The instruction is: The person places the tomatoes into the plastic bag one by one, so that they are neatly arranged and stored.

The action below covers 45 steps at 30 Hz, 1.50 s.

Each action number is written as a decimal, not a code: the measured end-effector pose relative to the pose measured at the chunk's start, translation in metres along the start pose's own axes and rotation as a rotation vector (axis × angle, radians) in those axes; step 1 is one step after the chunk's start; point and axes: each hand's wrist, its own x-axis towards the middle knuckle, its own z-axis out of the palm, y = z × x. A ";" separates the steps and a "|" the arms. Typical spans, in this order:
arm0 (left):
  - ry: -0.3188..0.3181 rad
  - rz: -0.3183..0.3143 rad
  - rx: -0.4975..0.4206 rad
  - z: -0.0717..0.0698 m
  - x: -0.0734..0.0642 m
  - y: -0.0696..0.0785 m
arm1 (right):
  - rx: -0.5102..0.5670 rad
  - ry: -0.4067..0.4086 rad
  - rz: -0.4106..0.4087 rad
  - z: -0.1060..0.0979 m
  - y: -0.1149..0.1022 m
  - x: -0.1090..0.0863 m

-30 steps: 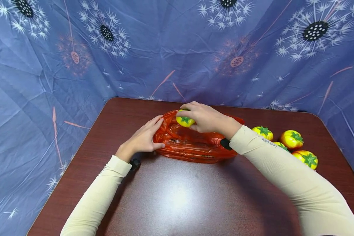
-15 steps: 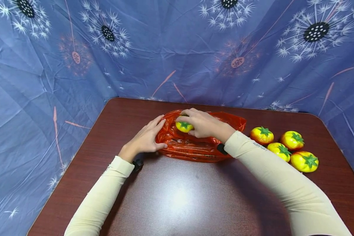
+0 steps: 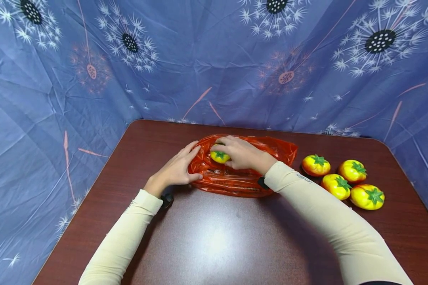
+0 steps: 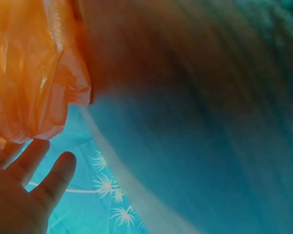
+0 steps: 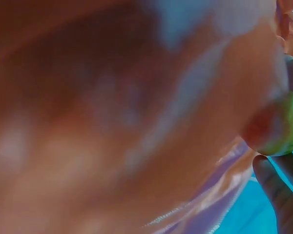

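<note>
A red plastic bag lies spread on the table with its mouth opened upward. At its left side my left hand rests with fingers extended and thumb apart, touching the rim; in the left wrist view its fingertips meet the bag. My right hand holds a yellow-and-red fruit with a green star-shaped leaf top over the bag's opening, at its left part. In the right wrist view the same fruit shows between thumb and fingers, partly cut off by the frame, and blurred bag film fills most of the rest.
Several similar fruits sit grouped on the brown table, right of the bag. A blue curtain with dandelion prints hangs behind and left of the table. Black straps with small devices sit at the wrists.
The right hand has moved down and slightly left with the fruit, lower into the bag's opening. The left hand has shifted slightly right along the rim. The right forearm uncovers more of the grouped fruits.
</note>
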 end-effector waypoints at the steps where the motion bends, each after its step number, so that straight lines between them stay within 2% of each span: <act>1: 0.001 0.002 -0.001 0.000 0.000 0.000 | 0.003 -0.002 0.003 0.001 0.000 0.000; 9: 0.008 -0.005 0.016 -0.003 -0.002 0.002 | -0.009 0.021 -0.010 0.010 0.003 0.001; 13: 0.036 0.035 0.046 -0.004 -0.004 0.003 | -0.029 0.037 -0.023 0.014 0.003 0.001; 17: 0.050 0.087 0.105 -0.005 -0.005 0.004 | -0.032 0.035 -0.023 0.018 0.003 0.000; 28: 0.032 0.166 0.303 -0.010 -0.005 0.005 | -0.020 -0.003 0.003 0.024 0.004 0.001; 35: -0.016 0.137 0.359 -0.012 -0.004 0.004 | -0.004 -0.004 -0.001 0.025 0.005 0.001; 45: -0.035 0.102 0.326 -0.010 -0.002 0.005 | 0.023 -0.001 -0.020 0.023 0.007 -0.002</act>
